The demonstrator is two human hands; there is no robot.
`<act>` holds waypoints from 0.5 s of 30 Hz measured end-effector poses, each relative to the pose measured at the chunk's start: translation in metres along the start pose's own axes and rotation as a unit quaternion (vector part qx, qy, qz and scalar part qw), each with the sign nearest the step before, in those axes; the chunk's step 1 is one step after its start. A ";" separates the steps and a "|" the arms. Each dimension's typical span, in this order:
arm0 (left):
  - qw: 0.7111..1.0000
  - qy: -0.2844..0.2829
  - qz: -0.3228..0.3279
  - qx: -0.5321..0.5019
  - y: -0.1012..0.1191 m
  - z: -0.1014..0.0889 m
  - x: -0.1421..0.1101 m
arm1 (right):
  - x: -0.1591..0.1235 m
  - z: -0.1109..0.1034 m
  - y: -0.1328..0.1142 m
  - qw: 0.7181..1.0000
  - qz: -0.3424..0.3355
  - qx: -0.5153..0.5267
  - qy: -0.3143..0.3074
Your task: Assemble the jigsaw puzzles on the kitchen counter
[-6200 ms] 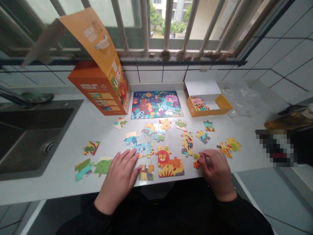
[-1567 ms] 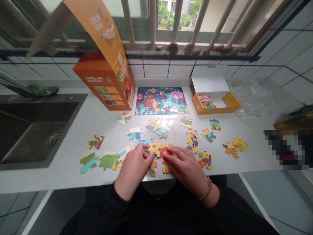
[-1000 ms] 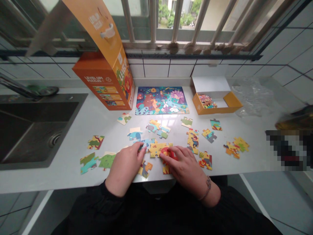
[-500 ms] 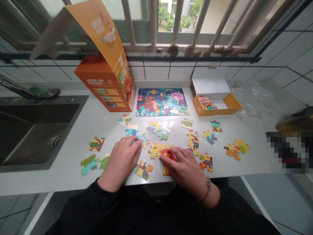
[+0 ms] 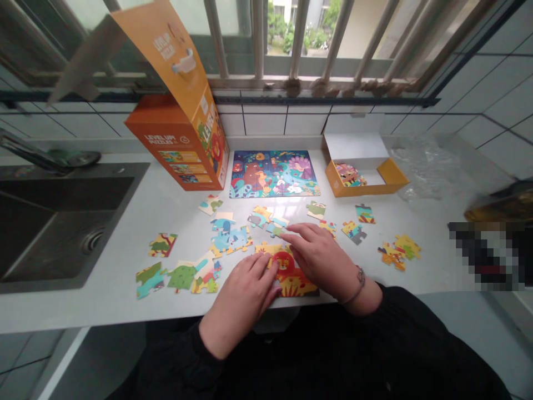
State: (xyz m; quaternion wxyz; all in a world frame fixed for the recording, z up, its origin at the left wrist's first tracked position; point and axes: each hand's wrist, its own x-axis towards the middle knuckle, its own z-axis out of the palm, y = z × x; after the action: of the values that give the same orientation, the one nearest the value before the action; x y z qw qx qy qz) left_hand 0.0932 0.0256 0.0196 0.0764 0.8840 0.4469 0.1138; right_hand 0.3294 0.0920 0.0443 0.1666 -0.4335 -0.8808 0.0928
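Several joined puzzle pieces with a red-maned lion (image 5: 284, 264) lie near the counter's front edge. My left hand (image 5: 244, 291) rests on their left side, fingers laid over the pieces and thumb apart below. Above their right side is my right hand (image 5: 322, 261), fingers stretched out and nothing visible in them. Its fingertips are at a puzzle piece with green on it (image 5: 275, 229); whether they touch it I cannot tell. Blue elephant pieces (image 5: 231, 239) lie joined beyond my left hand. A yellow and red piece (image 5: 327, 226) is partly hidden by my right hand.
Loose pieces lie left, including a green tree piece (image 5: 182, 276), and right, including a yellow cluster (image 5: 400, 251). Behind stand an assembled night-forest puzzle (image 5: 275, 173), a tall orange box (image 5: 175, 147) and an open yellow box (image 5: 366, 189). A sink (image 5: 139, 222) borders the left.
My left hand has moved right and nearer, from the elephant pieces onto the lion pieces. My right hand has shifted slightly away from me, uncovering the lion. The elephant pieces now sit together.
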 end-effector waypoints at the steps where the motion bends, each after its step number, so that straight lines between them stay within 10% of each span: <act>1: 1.000 -0.010 -0.007 0.007 0.004 0.000 0.000 | 0.009 0.000 0.004 1.000 -0.016 -0.012 -0.017; 15: 0.999 -0.024 -0.017 0.037 0.010 0.014 0.015 | 0.029 -0.012 0.027 0.987 0.054 -0.110 -0.101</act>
State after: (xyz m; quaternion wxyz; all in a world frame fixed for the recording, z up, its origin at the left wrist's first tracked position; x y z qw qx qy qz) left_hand 0.1132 0.0312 0.0109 0.0561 0.8811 0.4637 0.0741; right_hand 0.3371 0.1315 0.0533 0.0228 -0.4844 -0.8733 0.0477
